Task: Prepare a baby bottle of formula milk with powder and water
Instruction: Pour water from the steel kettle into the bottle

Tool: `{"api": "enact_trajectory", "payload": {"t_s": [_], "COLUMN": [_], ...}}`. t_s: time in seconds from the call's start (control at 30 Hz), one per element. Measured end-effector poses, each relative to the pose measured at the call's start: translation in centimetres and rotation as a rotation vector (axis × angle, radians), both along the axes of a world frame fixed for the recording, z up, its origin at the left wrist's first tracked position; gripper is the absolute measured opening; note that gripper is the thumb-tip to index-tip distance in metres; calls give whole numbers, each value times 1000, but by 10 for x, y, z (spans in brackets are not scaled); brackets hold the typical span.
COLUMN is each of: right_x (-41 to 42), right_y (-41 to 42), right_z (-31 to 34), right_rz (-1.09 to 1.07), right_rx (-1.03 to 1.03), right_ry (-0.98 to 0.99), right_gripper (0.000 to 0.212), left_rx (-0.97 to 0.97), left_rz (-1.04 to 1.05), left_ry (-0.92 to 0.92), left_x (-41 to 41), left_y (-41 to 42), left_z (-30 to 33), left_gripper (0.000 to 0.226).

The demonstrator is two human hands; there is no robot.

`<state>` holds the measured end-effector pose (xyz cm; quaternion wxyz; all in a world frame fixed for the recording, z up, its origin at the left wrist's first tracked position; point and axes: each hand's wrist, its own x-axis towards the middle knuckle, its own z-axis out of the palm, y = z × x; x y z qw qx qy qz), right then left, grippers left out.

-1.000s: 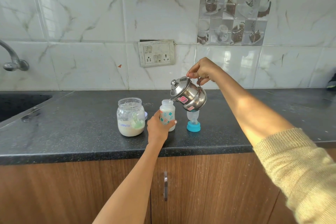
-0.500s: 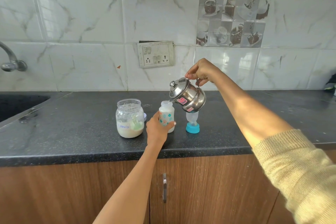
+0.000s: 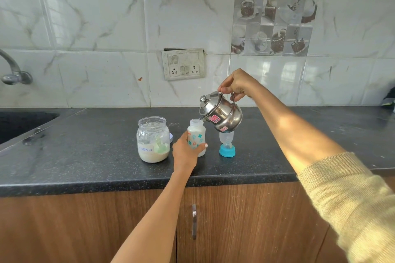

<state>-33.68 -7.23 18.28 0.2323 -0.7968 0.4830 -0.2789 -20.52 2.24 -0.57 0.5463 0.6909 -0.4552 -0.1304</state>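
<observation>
A small white baby bottle (image 3: 196,134) with a flower print stands upright and uncapped on the black counter (image 3: 85,156). My left hand (image 3: 185,152) grips its lower half. My right hand (image 3: 237,85) holds a steel kettle (image 3: 220,114) by its handle, tilted left with the spout over the bottle's mouth. The bottle's blue ring with its clear teat (image 3: 227,145) stands just right of the bottle, under the kettle. An open clear jar (image 3: 153,140) labelled formula, holding pale powder and a green scoop, sits to the left.
A sink (image 3: 19,124) is sunk into the counter at the far left, with a tap (image 3: 12,70) on the wall above it. A switch and socket plate (image 3: 183,64) is on the tiled wall. A small white lid (image 3: 170,137) peeks out behind the jar.
The kettle stays tilted over the bottle in all frames. Both hands hold their places; only the camera view shifts slightly.
</observation>
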Motion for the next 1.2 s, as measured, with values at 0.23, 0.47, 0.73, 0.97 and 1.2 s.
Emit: {"api": "enact_trajectory", "payload": {"t_s": [0.23, 0.47, 0.73, 0.97, 1.2], "right_x": [1, 2, 2, -3, -10], "right_y": [1, 1, 2, 2, -6], "right_z": [0, 0, 0, -4, -24], "right_rz": [0, 6, 6, 1, -46], "right_rx": [8, 10, 9, 51, 189], "right_ry": [-9, -11, -11, -69, -248], "right_gripper": [23, 25, 27, 28, 22], "left_rx": [4, -31, -38, -9, -11], "left_rz": [4, -15, -13, -3, -3], "left_ry": [-1, -12, -15, -16, -16], "left_x": [0, 1, 1, 0, -1], "left_y": [-1, 0, 1, 2, 3], "left_z": [0, -1, 0, 1, 2], "left_gripper": [66, 61, 61, 63, 63]}}
